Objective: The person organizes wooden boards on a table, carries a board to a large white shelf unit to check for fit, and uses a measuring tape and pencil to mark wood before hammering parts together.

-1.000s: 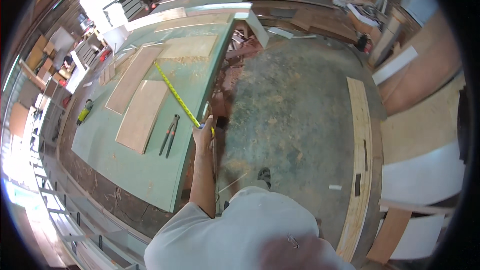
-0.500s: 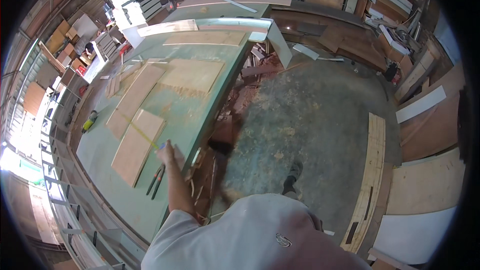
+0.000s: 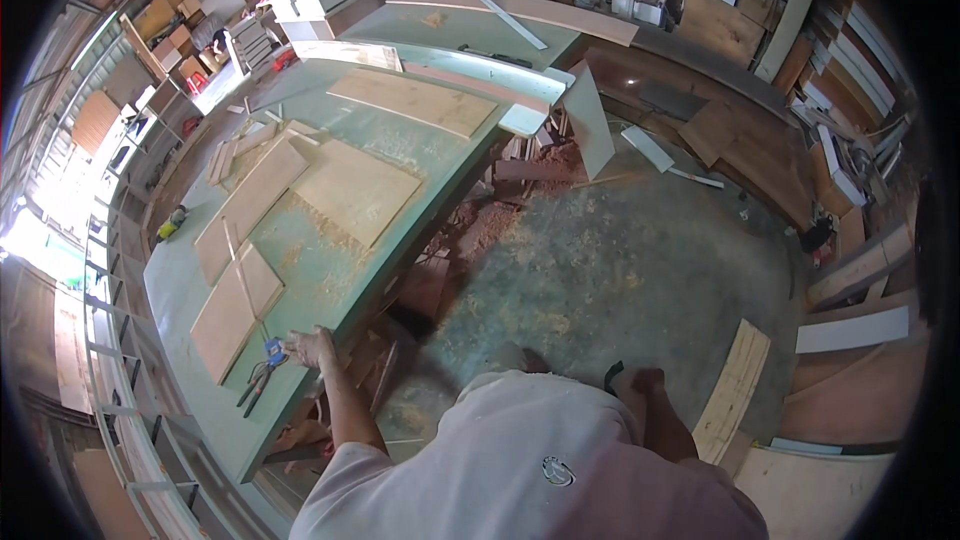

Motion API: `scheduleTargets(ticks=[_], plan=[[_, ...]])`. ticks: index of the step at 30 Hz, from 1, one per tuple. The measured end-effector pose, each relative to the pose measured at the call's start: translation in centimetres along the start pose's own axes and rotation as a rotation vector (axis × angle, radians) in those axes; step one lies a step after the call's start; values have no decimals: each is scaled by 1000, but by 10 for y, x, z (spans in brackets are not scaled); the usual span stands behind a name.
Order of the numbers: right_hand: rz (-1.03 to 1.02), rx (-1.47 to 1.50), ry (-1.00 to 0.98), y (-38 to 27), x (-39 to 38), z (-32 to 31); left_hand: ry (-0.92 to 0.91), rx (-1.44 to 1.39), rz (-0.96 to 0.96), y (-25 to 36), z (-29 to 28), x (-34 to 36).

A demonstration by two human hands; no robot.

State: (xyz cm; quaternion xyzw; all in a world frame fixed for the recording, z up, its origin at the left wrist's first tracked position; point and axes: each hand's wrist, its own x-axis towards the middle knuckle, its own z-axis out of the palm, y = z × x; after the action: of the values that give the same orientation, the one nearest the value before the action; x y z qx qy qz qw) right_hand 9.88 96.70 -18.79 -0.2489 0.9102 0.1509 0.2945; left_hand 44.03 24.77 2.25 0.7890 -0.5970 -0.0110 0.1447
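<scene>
Floor: grey-green, stained concrete floor [image 3: 580, 260], right of centre in the frame.
Bench: broad, flat, pale-green bench [image 3: 225, 430], running from the lower left to the upper middle, dusted with sawdust in places.
Square panel: pale, thin, squarish plywood panel [image 3: 360, 188], left of centre, sawdust along its near edges.
Long board: brown, narrow rectangular wooden board [image 3: 255, 205], lying slantwise left of the square panel.
Slotted plank: pale yellow wooden plank [image 3: 735, 380], on the floor at the lower right.
Short board: light-brown rectangular wooden board [image 3: 225, 330], at the left, below the long board.
Power tool: lime-green and dark hand-held power tool [image 3: 171, 224], at the bench's far left edge.
Pincers: dark metal pincers with long handles [image 3: 256, 390], on the bench at the lower left, head toward the tape case.
Left hand: bare left hand [image 3: 312, 348], lower left, over the bench edge; its fingers reach leftward to the tape case, but I cannot make out whether they grip it.
Right hand: bare right hand [image 3: 640, 382], lower middle-right, beside the shirt; its fingers are too unclear to judge.
Tape measure: blue-cased tape measure [image 3: 273, 347], beside the left hand at the pincers' head, its thin blade drawn out up-left across the short board.
</scene>
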Motion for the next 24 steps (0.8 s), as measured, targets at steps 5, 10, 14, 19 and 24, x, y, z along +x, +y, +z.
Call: scheduleTargets(ticks=[5,10,14,19,24], plan=[[189,1504,106,-30,111,-146,131,-200,137,85,26,-80],[162,1894,-102,-68,220,-286,84,-478,308,253,44,-143],[29,1946,-137,-74,293,-377,-337,-763,478,389,85,-173],[-55,1927,-53,-63,359,-504,-1138,-934,291,529,121,-210],[-19,2068,10,-45,420,-561,-1336,-879,198,598,151,-222]])
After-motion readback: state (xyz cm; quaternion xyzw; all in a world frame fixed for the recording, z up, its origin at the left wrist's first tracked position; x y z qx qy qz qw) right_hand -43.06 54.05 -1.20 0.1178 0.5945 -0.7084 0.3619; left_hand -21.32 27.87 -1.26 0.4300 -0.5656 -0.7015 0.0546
